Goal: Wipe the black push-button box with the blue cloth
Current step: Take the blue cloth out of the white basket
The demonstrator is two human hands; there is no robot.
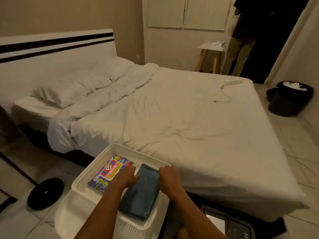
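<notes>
A folded blue cloth point(140, 194) lies in a white slatted plastic basket point(81, 176) at the foot corner of the bed. My left hand point(128, 176) curls over the cloth's left edge. My right hand point(170, 178) grips its upper right edge. Both hands are closed on the cloth, which still rests in the basket. Beside it on the left lies a colourful pack of wet wipes point(108, 171). I cannot pick out a black push-button box with certainty.
A white bed point(181, 118) fills the middle, with a white power strip point(233, 82) and its cord on it. A black round object point(45, 193) lies on the floor left. A black bin point(290, 99) stands right. A person point(241, 40) stands by a stool point(209, 54).
</notes>
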